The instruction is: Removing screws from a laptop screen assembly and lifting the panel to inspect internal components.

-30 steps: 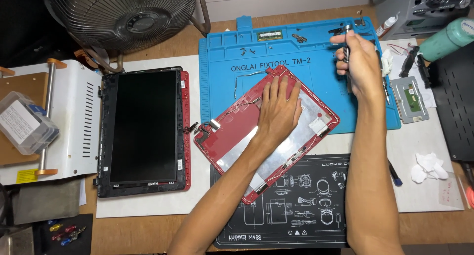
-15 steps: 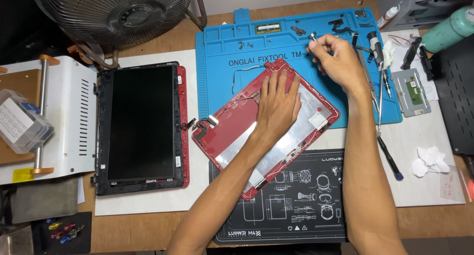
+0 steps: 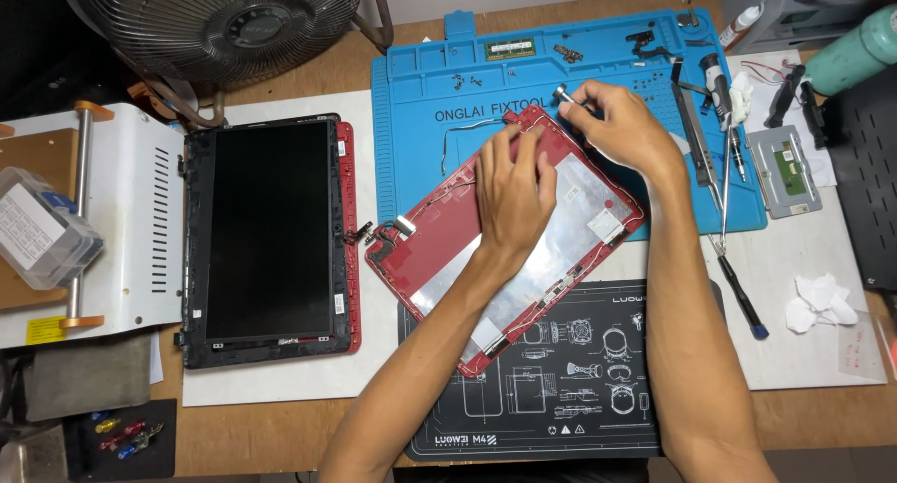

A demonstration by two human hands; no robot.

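Since a moment ago, our right hand (image 3: 624, 123) has dropped toward the red laptop lid (image 3: 448, 240), fingers pinched on a small metal hinge part (image 3: 563, 94). Our left hand (image 3: 514, 179) presses flat on the lid, which lies tilted across the blue mat (image 3: 411, 156) and black mat (image 3: 579, 390).

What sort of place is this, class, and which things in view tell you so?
Most likely an electronics repair bench. A red laptop lid lies opened on a blue repair mat dotted with screws, a detached screen panel sits beside it, and screwdrivers lie to the right.
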